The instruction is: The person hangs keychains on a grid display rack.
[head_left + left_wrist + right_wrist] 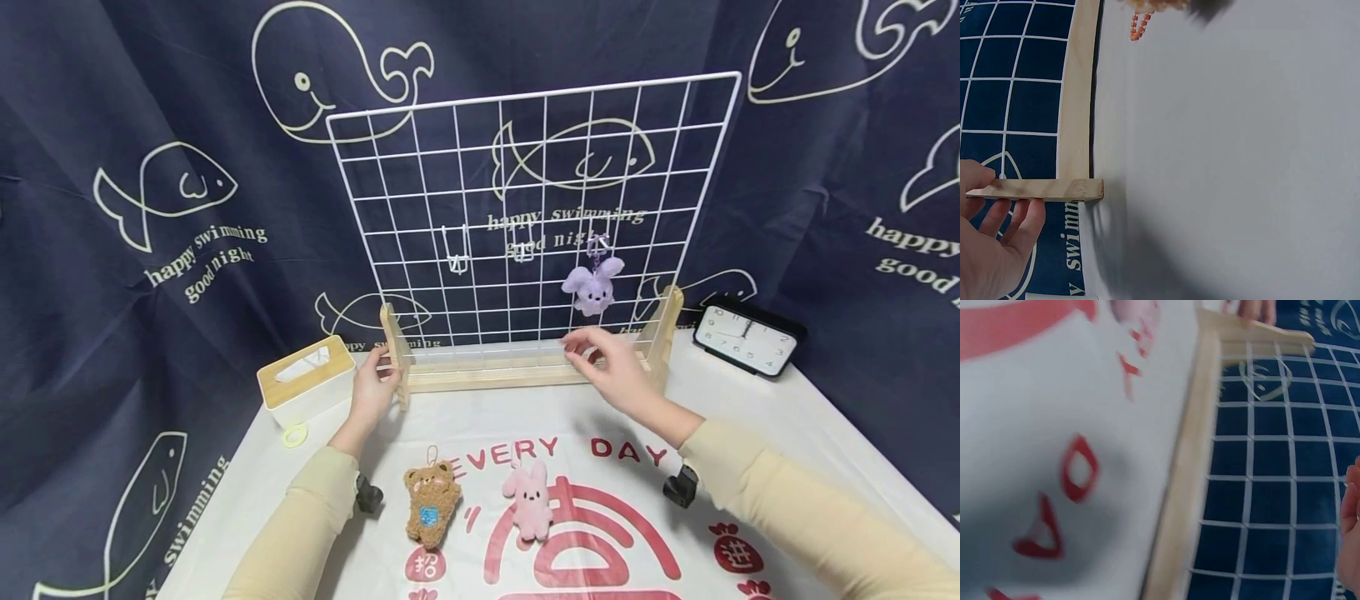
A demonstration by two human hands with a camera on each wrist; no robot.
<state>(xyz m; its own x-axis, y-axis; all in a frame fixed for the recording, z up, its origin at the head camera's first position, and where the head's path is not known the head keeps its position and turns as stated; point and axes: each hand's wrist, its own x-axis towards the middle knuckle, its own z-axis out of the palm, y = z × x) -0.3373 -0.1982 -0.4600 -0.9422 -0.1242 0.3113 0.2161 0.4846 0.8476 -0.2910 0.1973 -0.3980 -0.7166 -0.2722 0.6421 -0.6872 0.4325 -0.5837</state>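
Observation:
My left hand (372,390) pinches the left wooden foot (398,350) of a stand between thumb and fingers. The left wrist view shows the thumb above this wooden piece (1054,189) and the fingers beneath. The stand bears an upright white wire grid (536,208). A purple bunny plush keychain (592,293) hangs from a hook at the grid's right. Below it my right hand (613,367) hovers before the lower grid, fingers loosely bent, holding nothing visible. A brown bear plush keychain (442,500) and a pink bunny plush keychain (531,504) lie on the table.
Two clear hooks hang on the grid, a left hook (457,264) and a middle hook (522,253). A tissue box (311,400) and a pale yellow ring (295,436) lie left. A clock (746,335) stands right. Behind hangs a dark blue curtain (465,50).

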